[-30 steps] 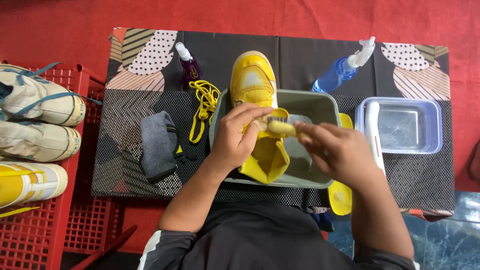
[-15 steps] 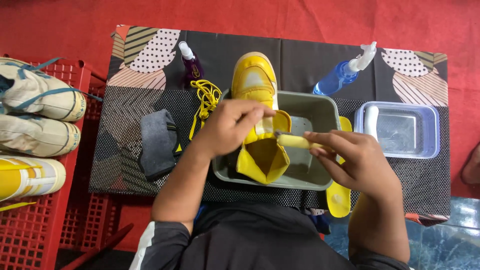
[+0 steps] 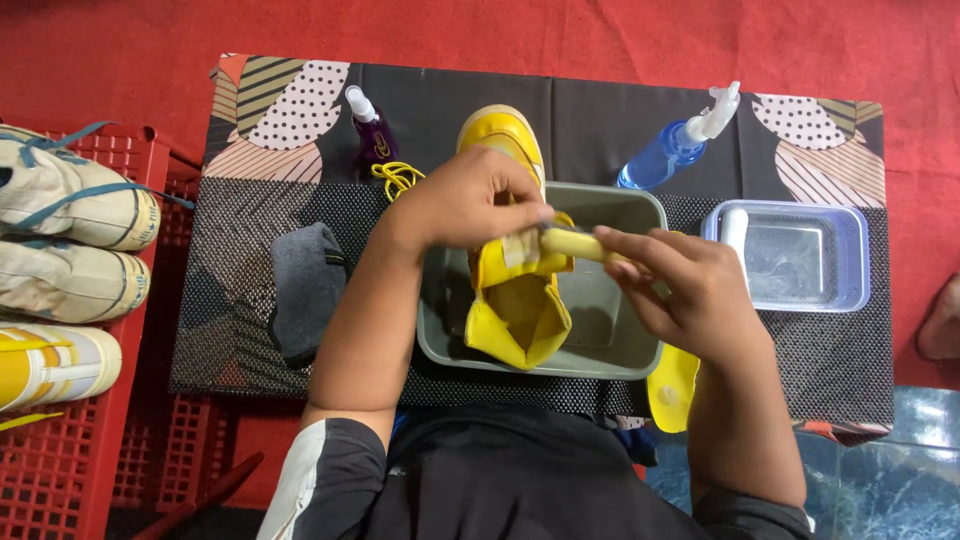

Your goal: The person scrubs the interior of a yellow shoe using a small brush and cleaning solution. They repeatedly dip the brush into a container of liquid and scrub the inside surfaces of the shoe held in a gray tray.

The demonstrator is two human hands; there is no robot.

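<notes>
A low worktop (image 3: 600, 110) covered by a patterned dark cloth is set on red floor (image 3: 500, 25), and a red crate (image 3: 60, 470) holding three pale shoes (image 3: 70, 205) stands against its left edge. Near the middle of the worktop, toward the near edge, a grey basin (image 3: 610, 340) is placed, apparently so that drips are caught. The yellow shoe (image 3: 515, 290) is held over and partly inside this basin, its toe pointing toward the far edge and its opened tongue hanging toward the person. It is steadied by the left hand (image 3: 465, 200), which is clenched on the upper beside the lacing area, so that the surface is kept firm. A pale yellow brush (image 3: 575, 243) is gripped in the right hand (image 3: 690, 295), its end pressed against the shoe just beside the left fingertips. At the right edge a clear tub (image 3: 855, 255) of water is kept within reach. A grey cloth (image 3: 305, 290) lies left of the basin. A blue spray bottle (image 3: 665, 155) and a small purple bottle (image 3: 372, 135) stand at the far edge, with yellow laces (image 3: 398, 178) laid aside near the purple one. A yellow insole (image 3: 672, 385) projects past the near edge.
</notes>
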